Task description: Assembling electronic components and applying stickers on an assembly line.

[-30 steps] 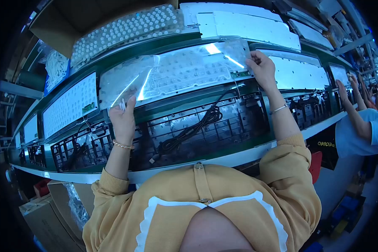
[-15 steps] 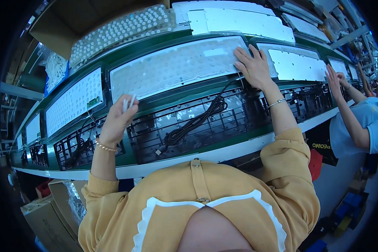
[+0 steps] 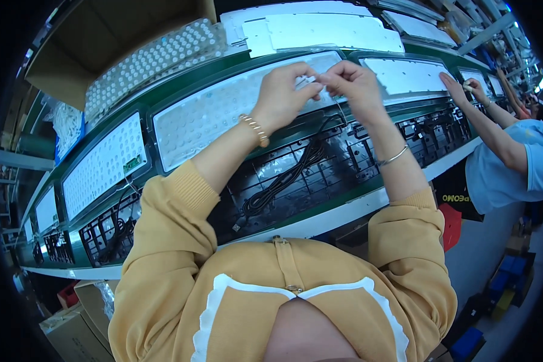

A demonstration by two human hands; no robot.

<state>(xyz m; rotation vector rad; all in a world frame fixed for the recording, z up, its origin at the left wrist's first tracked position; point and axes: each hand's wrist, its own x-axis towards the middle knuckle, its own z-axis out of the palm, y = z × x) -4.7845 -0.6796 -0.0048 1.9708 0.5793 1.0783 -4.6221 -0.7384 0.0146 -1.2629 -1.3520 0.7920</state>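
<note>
Left hand [image 3: 282, 95] has swung across from the panel's lower left corner to meet the right hand [image 3: 361, 93], now drawn into a pinch, over the right end of the panel [image 3: 190, 123]. In the head view, the left fingers grasp a small white piece [image 3: 304, 81]; whether the right fingertips, close against it, grip it too, I cannot tell. Nearer the body, just beside the panel, a coiled cable [image 3: 282, 183] lies on a black case [image 3: 339, 161]. White plates [image 3: 326, 33] lie beyond.
</note>
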